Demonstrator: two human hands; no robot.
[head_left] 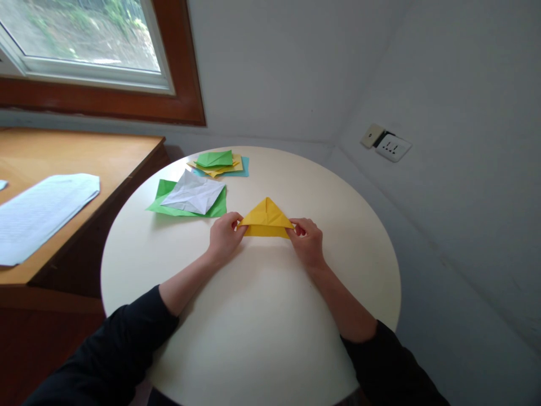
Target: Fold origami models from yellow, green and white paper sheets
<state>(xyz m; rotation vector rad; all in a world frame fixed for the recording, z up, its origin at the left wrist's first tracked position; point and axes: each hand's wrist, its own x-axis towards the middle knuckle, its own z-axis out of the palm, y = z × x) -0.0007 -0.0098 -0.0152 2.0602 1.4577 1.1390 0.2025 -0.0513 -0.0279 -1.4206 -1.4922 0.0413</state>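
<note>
Yellow paper point(266, 217): folded, seemingly steadied evenly
Left hand point(225, 234): fingers pinching its left end
Right hand point(306, 241): fingers pinching its right end
White sheet point(194, 193): left beyond yellow paper, likely giving hands room

The left forearm point(188, 283) and right forearm point(344, 301) slanted forward and inward, bare below black sleeves point(114, 344). The left hand point(225, 235) and right hand point(308, 242) faced each other, a little apart, each pinching between thumb and curled fingers point(234, 217), thumbs point(242, 230) nearer the body.
</note>
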